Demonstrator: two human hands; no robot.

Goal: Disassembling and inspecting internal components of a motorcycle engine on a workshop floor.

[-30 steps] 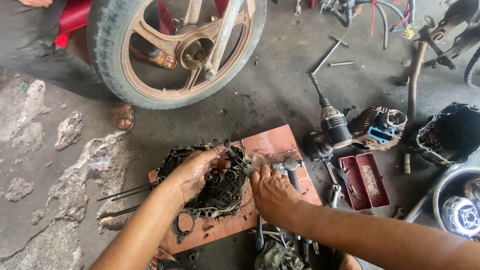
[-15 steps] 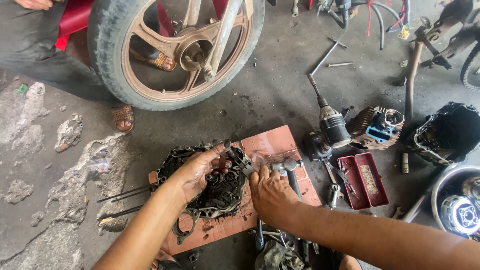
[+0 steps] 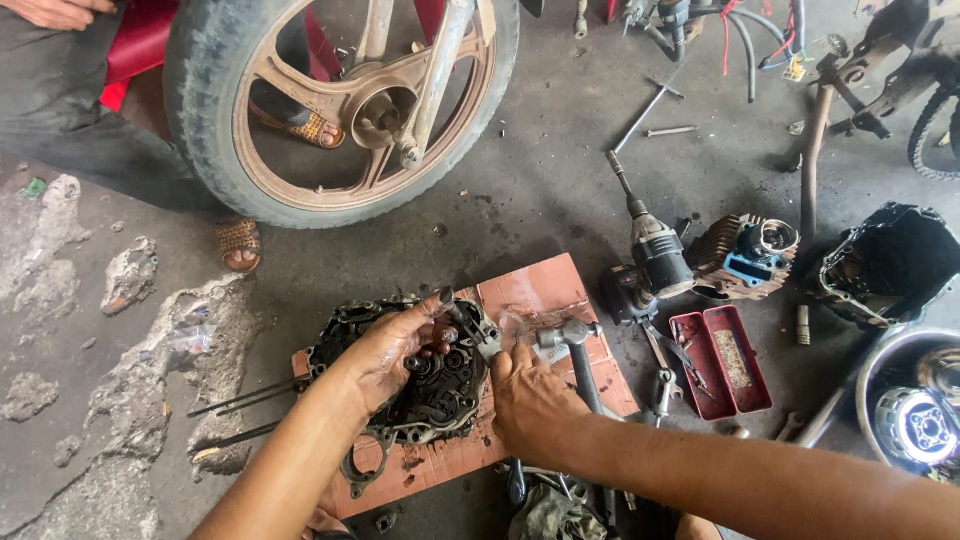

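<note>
**Both hands on greasy engine case half, floor-level work**

Nearest: right hand [image 3: 530, 395] rests palm-down at the edge of the engine case [image 3: 420, 375], fingers curled toward a small metal part [image 3: 487, 345] on the case rim; whether they pinch it I can't tell. Left hand [image 3: 395, 350] lies over the top of the case, fingers bent and pressed onto the gear cluster, thumb raised. The case sits on a reddish board [image 3: 560, 290] on the concrete floor [image 3: 540, 190], dead centre of view.

Judgement on doing it well: keep the left hand bearing down so the case doesn't rock on the board, work the small part with fingertips only, and keep oily fingers clear of gear teeth; slip risk looks high.

Materials: case is cast metal, black with oil, ribbed outline, round bores. Board flat, stained, scuffed. Hammer [image 3: 575, 350] with steel head and dark handle just beside the right hand. Two thin rods [image 3: 245, 400] lie left of the board.

Further out: red open tray [image 3: 730, 360], hard plastic look, small bits inside; power drill [image 3: 650, 255]; finned cylinder block [image 3: 745, 250]. Far: spoked cast wheel [image 3: 340, 100] with worn rubber tyre, another person's sandalled foot [image 3: 240, 245] beside it.
</note>
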